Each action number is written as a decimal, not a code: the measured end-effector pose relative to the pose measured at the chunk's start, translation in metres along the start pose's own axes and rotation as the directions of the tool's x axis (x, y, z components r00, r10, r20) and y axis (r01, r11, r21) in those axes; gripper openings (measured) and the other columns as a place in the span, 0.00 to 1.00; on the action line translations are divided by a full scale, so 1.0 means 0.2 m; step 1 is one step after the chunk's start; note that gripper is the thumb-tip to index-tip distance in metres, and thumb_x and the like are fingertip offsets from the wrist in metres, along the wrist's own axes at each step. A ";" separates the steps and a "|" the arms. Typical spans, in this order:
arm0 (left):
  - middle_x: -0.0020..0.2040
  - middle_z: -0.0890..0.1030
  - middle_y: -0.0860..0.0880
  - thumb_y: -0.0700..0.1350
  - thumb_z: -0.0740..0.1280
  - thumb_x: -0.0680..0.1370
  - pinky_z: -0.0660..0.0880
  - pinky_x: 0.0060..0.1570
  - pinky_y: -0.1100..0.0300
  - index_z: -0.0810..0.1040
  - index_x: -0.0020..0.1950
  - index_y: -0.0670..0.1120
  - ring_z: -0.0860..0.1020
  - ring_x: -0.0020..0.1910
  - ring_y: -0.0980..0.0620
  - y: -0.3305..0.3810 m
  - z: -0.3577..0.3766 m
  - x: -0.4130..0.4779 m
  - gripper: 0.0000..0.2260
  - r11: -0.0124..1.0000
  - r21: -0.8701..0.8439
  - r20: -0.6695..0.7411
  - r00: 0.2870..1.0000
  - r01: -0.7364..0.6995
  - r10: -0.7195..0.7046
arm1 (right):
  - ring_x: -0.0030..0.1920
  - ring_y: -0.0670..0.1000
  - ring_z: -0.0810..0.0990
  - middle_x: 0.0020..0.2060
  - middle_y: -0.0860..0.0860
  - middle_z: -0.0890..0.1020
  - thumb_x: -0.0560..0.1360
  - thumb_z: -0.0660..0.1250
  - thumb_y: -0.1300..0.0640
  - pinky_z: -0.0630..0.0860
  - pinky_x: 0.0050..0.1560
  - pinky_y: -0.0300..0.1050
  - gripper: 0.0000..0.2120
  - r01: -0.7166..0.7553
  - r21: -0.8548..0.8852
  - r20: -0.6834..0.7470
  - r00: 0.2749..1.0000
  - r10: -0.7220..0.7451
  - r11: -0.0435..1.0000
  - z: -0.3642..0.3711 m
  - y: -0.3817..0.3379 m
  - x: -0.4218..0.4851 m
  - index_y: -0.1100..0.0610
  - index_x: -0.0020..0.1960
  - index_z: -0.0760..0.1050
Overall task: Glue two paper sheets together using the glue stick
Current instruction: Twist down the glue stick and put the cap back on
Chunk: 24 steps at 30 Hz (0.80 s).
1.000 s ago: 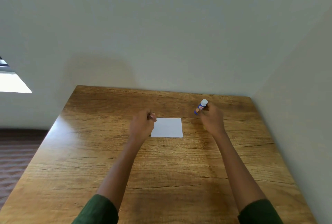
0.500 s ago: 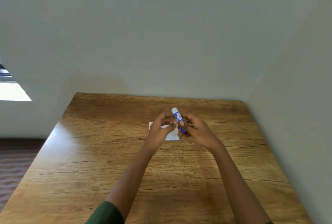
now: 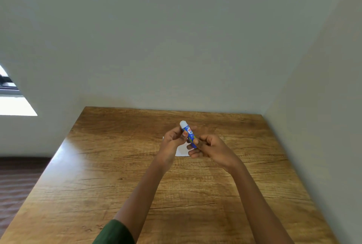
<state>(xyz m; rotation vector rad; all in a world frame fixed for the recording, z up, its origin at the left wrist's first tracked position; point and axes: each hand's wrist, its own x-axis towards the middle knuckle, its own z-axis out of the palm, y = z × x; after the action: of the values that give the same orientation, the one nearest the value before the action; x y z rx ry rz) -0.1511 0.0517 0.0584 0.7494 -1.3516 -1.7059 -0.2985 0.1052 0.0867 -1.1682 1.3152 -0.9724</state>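
A blue glue stick [image 3: 188, 132] with a white cap is held tilted above the middle of the wooden table [image 3: 117, 175]. My right hand [image 3: 210, 147] grips its lower end. My left hand [image 3: 173, 139] pinches its upper body just under the cap. The cap is on. White paper [image 3: 182, 150] lies flat on the table beneath both hands, mostly hidden by them; I cannot tell whether it is one sheet or two.
The table stands in a corner, with a pale wall [image 3: 176, 48] behind and another wall [image 3: 323, 126] along its right edge. A dark floor [image 3: 17, 181] lies past the left edge, below a bright window [image 3: 11, 104].
My right hand brought the glue stick from the far right of the table to the middle above the paper. My left hand left the paper's corner and took hold of the stick.
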 end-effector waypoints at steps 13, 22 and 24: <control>0.41 0.85 0.49 0.36 0.61 0.78 0.77 0.52 0.60 0.80 0.49 0.44 0.82 0.46 0.51 0.04 0.01 0.06 0.09 0.999 0.043 -0.107 0.994 -0.001 0.005 | 0.34 0.52 0.84 0.36 0.59 0.85 0.73 0.71 0.58 0.82 0.41 0.45 0.10 0.012 -0.151 -0.274 0.960 -0.054 0.989 0.10 0.02 -0.02 0.65 0.47 0.82; 0.39 0.85 0.49 0.35 0.62 0.78 0.79 0.48 0.61 0.80 0.51 0.39 0.83 0.42 0.52 0.08 0.03 0.09 0.08 1.000 0.006 -0.078 0.997 0.005 -0.004 | 0.32 0.48 0.83 0.31 0.54 0.84 0.68 0.75 0.53 0.81 0.39 0.41 0.09 -0.004 -0.243 -0.405 0.909 -0.097 0.970 0.13 -0.02 -0.03 0.59 0.42 0.81; 0.40 0.85 0.48 0.36 0.61 0.78 0.79 0.48 0.60 0.81 0.49 0.42 0.83 0.43 0.52 0.08 0.02 0.08 0.08 1.000 -0.003 -0.065 0.998 0.009 -0.009 | 0.40 0.53 0.85 0.39 0.60 0.85 0.71 0.72 0.54 0.82 0.47 0.45 0.11 0.007 -0.036 -0.268 0.963 -0.017 0.999 0.10 -0.05 -0.06 0.61 0.49 0.81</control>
<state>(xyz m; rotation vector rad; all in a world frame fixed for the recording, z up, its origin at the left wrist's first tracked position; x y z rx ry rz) -0.1583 0.0380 0.0757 0.8040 -1.3031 -1.6750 -0.2778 0.1160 0.0965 -1.0985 1.5459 -1.1515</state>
